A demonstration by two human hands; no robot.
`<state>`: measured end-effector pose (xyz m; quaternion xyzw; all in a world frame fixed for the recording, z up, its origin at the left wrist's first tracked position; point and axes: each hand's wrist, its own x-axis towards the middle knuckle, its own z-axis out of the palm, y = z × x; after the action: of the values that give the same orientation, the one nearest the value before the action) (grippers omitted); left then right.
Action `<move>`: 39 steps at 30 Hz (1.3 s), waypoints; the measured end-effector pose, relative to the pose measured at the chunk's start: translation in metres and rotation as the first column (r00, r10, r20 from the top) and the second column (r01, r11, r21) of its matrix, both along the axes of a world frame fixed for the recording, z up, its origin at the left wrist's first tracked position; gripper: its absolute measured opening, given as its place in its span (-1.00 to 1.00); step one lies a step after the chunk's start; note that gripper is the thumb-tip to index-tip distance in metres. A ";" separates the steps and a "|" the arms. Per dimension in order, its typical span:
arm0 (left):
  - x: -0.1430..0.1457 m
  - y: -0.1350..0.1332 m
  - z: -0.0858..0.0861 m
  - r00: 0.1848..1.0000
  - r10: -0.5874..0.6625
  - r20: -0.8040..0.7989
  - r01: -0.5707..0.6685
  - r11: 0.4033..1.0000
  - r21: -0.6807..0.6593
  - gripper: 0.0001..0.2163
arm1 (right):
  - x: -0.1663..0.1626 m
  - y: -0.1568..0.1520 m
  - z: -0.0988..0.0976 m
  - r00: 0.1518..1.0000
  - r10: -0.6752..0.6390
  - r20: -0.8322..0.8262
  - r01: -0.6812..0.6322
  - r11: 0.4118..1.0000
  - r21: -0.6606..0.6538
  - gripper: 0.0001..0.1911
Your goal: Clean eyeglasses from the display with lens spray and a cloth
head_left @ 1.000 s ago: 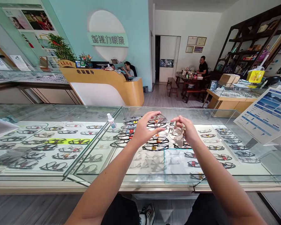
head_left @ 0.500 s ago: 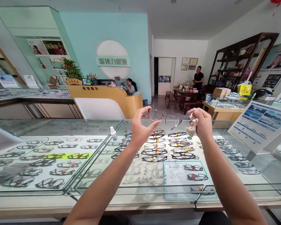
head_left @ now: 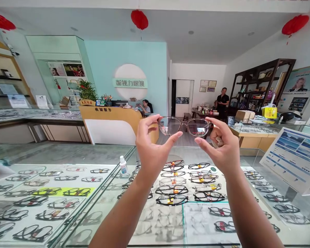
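Note:
A pair of eyeglasses (head_left: 184, 124) with a thin dark frame is held up level above the display counter, lenses facing me. My left hand (head_left: 153, 146) grips its left end between thumb and fingers. At the other end, my right hand (head_left: 222, 143) pinches the right rim the same way. A crumpled pale cloth (head_left: 218, 141) is tucked in the curled fingers of my right hand, mostly hidden. Below both hands, rows of eyeglass frames (head_left: 172, 190) lie in the glass display case (head_left: 113, 168).
A small white spray bottle (head_left: 123, 165) stands on the glass left of my hands. A printed sign stand (head_left: 290, 160) is at the right. Beyond are a reception desk (head_left: 111, 124) with a seated person (head_left: 145, 106) and a standing person (head_left: 223, 101) near a table.
My right hand has moved left and taken hold of the glasses' right end, the cloth now in its curled fingers. The glasses have turned level and face-on. My view has tilted up.

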<state>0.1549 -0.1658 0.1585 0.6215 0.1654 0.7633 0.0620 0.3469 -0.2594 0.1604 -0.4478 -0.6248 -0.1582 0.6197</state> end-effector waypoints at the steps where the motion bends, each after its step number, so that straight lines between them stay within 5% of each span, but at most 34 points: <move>1: 0.001 0.001 -0.001 1.000 -0.004 -0.001 0.004 1.000 -0.003 -0.35 | 0.000 0.001 -0.001 1.000 -0.016 0.004 0.016 1.000 0.008 -0.39; 17: 0.016 0.007 -0.009 0.998 0.027 -0.052 -0.029 0.999 -0.037 -0.37 | 0.010 0.011 -0.003 0.998 -0.055 0.006 0.055 0.998 -0.029 -0.46; 32: 0.008 0.027 -0.007 0.958 -0.237 -0.163 0.213 0.965 -0.153 -0.45 | 0.019 0.014 0.001 0.998 -0.034 -0.056 0.036 0.999 0.028 -0.53; 39: 0.012 0.029 -0.010 0.985 -0.140 -0.100 0.131 0.986 -0.099 -0.46 | 0.022 0.018 0.000 0.997 -0.051 -0.057 0.050 0.998 -0.031 -0.48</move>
<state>0.1670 -0.1367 0.1487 0.6678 0.1609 0.7144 0.1335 0.3690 -0.2417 0.1601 -0.4772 -0.5973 -0.1514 0.6266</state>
